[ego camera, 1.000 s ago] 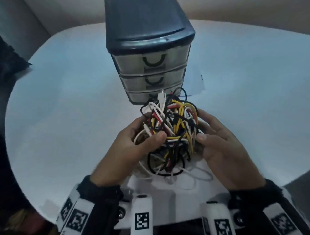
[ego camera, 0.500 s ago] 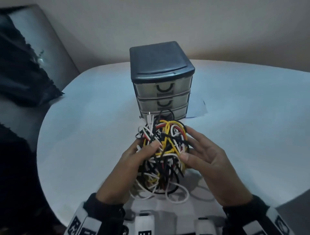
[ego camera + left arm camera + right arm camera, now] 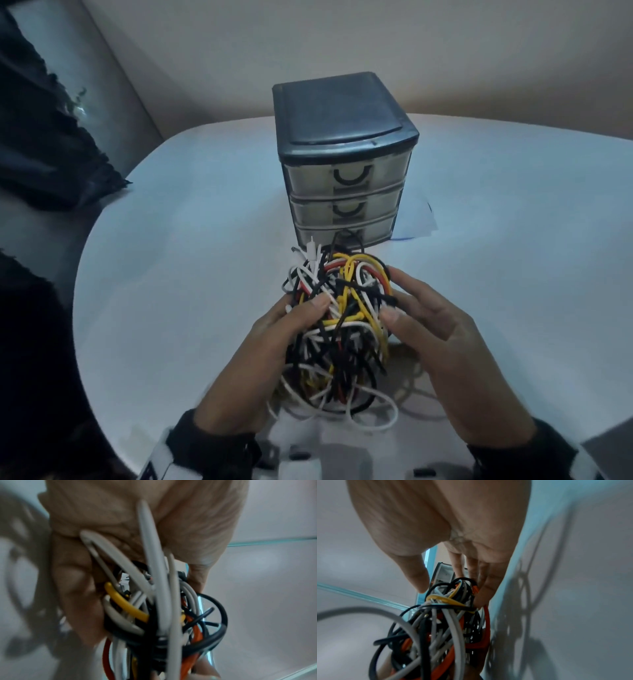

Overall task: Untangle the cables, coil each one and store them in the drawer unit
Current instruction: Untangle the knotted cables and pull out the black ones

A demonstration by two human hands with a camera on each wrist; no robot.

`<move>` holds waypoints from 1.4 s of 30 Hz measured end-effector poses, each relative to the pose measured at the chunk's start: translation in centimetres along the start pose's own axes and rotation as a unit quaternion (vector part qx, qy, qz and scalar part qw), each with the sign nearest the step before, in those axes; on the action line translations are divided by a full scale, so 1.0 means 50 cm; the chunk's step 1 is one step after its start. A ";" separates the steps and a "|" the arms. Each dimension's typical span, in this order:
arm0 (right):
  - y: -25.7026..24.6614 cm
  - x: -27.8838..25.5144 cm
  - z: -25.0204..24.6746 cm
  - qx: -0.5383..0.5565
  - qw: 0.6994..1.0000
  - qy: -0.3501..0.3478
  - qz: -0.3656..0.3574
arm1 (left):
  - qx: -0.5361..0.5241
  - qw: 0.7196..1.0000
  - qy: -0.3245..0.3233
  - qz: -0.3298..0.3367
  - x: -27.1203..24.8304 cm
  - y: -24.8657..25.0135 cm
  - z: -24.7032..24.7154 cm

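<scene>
A tangle of white, black, yellow, red and orange cables (image 3: 342,308) is held above the table just in front of the drawer unit (image 3: 342,178). My left hand (image 3: 305,305) grips its left side, thumb over the front and fingers curled behind. My right hand (image 3: 397,294) touches the right side with straight fingers, thumb apart. Loose white and black loops hang below onto the table. The left wrist view shows the cables (image 3: 163,615) packed against my palm (image 3: 120,520). In the right wrist view, my fingers (image 3: 471,568) lie along the bundle (image 3: 445,622).
The dark-topped drawer unit has three translucent drawers, all pushed in. It stands mid-table on the pale round table (image 3: 188,257). A sheet of paper (image 3: 416,222) lies under its right side. Dark cloth (image 3: 41,137) lies on a seat at the left.
The head view has tilted up and back, so the whole drawer unit and the wall show. The tangle stays between both hands and now hangs longer and more upright.
</scene>
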State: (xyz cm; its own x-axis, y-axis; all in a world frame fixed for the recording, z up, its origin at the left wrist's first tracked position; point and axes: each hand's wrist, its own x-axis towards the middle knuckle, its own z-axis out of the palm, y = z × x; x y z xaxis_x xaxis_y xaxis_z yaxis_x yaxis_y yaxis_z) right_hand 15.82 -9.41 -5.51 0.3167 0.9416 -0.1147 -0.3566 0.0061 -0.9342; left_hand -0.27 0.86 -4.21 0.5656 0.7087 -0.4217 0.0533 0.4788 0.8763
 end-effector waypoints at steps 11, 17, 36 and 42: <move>-0.045 0.045 -0.009 -0.009 0.999 0.015 0.037 | 0.038 0.998 -0.044 -0.030 0.013 0.077 -0.003; -0.082 0.028 0.009 -0.041 0.998 -0.042 0.031 | 0.028 0.999 -0.021 -0.011 -0.021 0.072 -0.002; -0.041 -0.007 0.027 -0.022 0.998 0.048 0.044 | 0.031 0.998 -0.003 0.048 -0.078 0.018 0.006; -0.032 0.002 0.016 -0.053 0.995 0.050 0.072 | -0.004 0.999 -0.029 0.039 -0.074 -0.005 -0.010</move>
State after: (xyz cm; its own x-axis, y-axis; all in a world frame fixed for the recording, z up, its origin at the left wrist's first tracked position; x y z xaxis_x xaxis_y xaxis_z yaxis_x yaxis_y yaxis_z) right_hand 15.70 -9.03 -3.74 0.3562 0.8921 -0.2780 -0.3116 -0.1671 -0.9354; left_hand -2.80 -1.63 -3.00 0.6150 0.7129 -0.3370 0.0001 0.4272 0.9041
